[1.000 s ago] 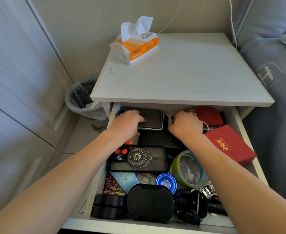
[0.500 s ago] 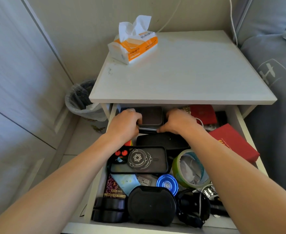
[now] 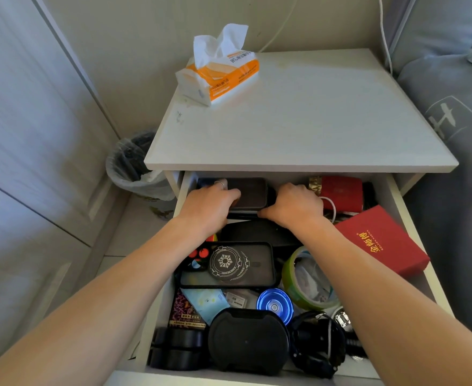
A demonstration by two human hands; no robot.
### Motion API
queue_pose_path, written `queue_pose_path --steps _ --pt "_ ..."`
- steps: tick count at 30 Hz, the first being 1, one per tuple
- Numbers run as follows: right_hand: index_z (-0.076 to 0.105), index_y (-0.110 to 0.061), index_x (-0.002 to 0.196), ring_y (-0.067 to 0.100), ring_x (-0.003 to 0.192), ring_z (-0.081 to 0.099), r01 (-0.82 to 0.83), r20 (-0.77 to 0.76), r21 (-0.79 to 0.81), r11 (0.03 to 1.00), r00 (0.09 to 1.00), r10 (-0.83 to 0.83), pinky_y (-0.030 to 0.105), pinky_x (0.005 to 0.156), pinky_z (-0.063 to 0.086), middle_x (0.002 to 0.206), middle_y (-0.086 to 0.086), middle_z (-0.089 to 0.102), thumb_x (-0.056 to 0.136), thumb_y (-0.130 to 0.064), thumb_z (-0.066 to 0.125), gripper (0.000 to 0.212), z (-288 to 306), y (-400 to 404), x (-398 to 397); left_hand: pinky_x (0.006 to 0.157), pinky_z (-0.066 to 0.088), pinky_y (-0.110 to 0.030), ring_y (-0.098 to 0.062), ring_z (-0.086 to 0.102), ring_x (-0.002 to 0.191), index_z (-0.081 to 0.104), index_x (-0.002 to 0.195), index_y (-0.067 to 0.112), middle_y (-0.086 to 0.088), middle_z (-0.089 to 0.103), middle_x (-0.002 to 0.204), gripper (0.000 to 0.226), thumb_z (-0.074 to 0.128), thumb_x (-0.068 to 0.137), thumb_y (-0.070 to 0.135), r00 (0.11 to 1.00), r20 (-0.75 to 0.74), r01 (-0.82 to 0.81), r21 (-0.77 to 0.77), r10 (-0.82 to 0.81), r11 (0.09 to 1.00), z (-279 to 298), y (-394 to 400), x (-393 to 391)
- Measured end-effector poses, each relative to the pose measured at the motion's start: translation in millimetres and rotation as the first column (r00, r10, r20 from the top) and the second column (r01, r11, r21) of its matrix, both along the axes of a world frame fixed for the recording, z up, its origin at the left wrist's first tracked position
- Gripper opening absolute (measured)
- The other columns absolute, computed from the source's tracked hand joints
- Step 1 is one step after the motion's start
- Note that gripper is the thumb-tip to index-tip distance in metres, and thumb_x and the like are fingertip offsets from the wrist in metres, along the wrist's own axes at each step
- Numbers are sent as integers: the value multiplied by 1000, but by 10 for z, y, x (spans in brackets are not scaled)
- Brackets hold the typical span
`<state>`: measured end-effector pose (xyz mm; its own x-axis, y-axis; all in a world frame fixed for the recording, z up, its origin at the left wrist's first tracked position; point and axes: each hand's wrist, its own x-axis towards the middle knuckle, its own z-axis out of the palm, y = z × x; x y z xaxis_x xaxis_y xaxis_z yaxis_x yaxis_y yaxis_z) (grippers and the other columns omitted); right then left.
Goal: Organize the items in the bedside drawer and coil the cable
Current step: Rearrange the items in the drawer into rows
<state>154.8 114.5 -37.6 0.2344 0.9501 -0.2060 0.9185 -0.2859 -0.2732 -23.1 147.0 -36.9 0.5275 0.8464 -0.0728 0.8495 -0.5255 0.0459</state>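
Both bare forearms reach forward side by side, converging toward the hands. The left hand (image 3: 211,203) lies palm down with fingers curled and a ring on one finger. The right hand (image 3: 294,204) is also palm down, knuckles up, fingers bent and thumb tucked inward toward the left.

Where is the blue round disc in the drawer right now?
In the head view, the blue round disc lies in the drawer's front half, just right of centre, between the green tape roll and the black oval case.
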Motion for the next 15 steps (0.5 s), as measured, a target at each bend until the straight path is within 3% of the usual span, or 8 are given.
queue_pose_path --steps 4,6,8,11,15 --pt "62 -14 107 29 97 63 14 4 -34 999 1000 -14 30 66 43 103 7 66 79 -60 68 54 21 -22 15 70 50 -38 -31 61 95 49 134 26 -6 49 127 54 60 86 3 998 -56 4 0 -4 1000 -22 63 6" --pt "64 -14 105 28 95 64 27 -17 -31 999 999 -27 30 65 43 101 6 67 80 -59 69 51 5 -35 6 84 52 -40 -33 58 115 39 147 36 -4 40 149 70 58 87 4 996 -84 3 -23 -5 1000 -61 116 -10" --pt "66 -16 102 27 90 64 44 -29 14 999 999 -43 29 64 42 98 5 68 80 -56 69 46 -22 -68 -6 94 51 -42 -31 51 129 37 149 43 1 34 157 74 54 88 3 997 -72 18 -58 -22 998 -55 157 -21" --pt "68 -21 110 27 91 66 18 -53 104 994 999 -13 30 63 44 98 4 69 82 -48 67 39 -61 -106 -35 90 52 -39 -23 55 126 43 146 42 6 34 158 71 49 90 0 995 -68 62 -94 -69 994 5 169 -22" --pt "67 -24 113 27 95 65 -14 -111 82 997 994 23 29 65 44 101 3 69 84 -41 65 34 -57 -92 -28 77 43 -34 -29 49 131 32 151 43 1 26 162 73 41 94 -1 965 -199 167 -37 -171 985 48 115 24"
